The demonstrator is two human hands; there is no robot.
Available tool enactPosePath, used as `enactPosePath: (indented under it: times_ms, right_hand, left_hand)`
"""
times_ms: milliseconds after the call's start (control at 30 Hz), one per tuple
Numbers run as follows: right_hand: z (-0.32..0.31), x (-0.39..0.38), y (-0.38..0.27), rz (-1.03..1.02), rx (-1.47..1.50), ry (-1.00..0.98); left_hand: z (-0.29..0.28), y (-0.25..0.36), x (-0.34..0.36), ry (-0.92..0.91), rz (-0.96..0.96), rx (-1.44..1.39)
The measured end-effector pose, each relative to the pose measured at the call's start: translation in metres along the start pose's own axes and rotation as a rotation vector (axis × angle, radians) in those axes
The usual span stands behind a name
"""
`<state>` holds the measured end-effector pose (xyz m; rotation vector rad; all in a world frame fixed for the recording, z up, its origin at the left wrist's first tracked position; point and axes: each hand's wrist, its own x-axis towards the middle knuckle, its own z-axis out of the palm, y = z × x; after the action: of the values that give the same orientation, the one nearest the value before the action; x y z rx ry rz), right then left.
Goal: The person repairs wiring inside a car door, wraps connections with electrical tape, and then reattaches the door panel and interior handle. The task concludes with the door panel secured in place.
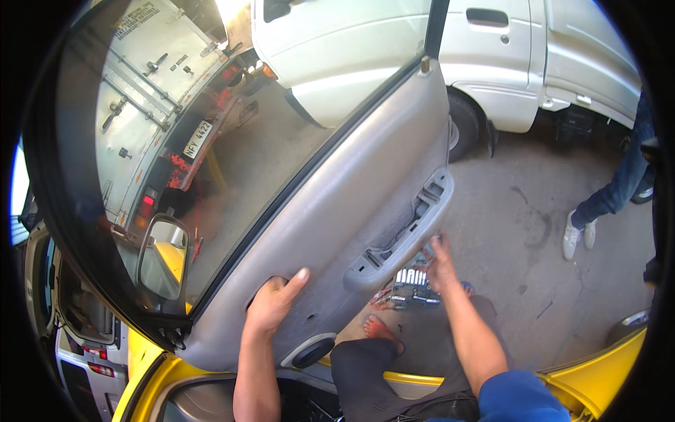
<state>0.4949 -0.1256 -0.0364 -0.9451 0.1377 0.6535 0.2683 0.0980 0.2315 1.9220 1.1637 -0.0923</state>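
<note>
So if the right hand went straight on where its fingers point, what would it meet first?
Most likely the armrest on the car door, just ahead of the right hand; depth is unclear, so it might pass underneath.

The door panel point(330, 190) I see is plain dull grey, its oval speaker point(314, 352) black inside a paler ring. Bright yellow covers the car body point(601, 366). The truck point(485, 67) beyond is white all over. Nearer, the sleeve point(517, 397) is solid blue, the trousers point(362, 369) charcoal; a bystander's jeans point(619, 186) are faded blue, the shoes point(571, 237) white.
</note>
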Motion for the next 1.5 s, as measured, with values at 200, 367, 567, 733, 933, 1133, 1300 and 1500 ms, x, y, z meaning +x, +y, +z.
enactPosePath:
  times_ms: [200,367,567,733,933,1133,1300,1500]
  right_hand:
    - [0.059,-0.002,0.003,-0.038,-0.021,0.189]
    - [0.095,0.020,-0.004,-0.253,0.061,0.329]
    - [0.124,0.007,-0.058,-0.524,-0.125,0.413]
    - [0.092,-0.027,-0.088,-0.503,-0.112,0.339]
    - [0.009,-0.067,-0.069,-0.410,0.031,0.200]
    - [-0.069,-0.098,-0.079,-0.036,-0.279,0.111]
    - [-0.079,-0.150,-0.242,-0.494,-0.462,0.536]
    - [0.121,-0.212,-0.341,-1.276,-1.323,-0.002]
  left_hand:
    - [0.033,0.005,-0.027,0.181,0.339,-0.927]
    - [0.040,0.015,-0.023,0.289,0.335,-0.958]
    - [0.029,0.040,-0.046,0.291,0.508,-1.049]
    - [0.061,0.030,-0.102,0.312,0.543,-1.082]
    - [0.122,-0.007,-0.175,0.350,0.626,-0.523]
    - [0.145,-0.029,-0.182,0.160,0.611,-0.820]
    - [0.148,-0.048,-0.183,0.257,0.612,-0.846]
    - [0.145,-0.062,-0.188,0.201,0.617,-0.778]
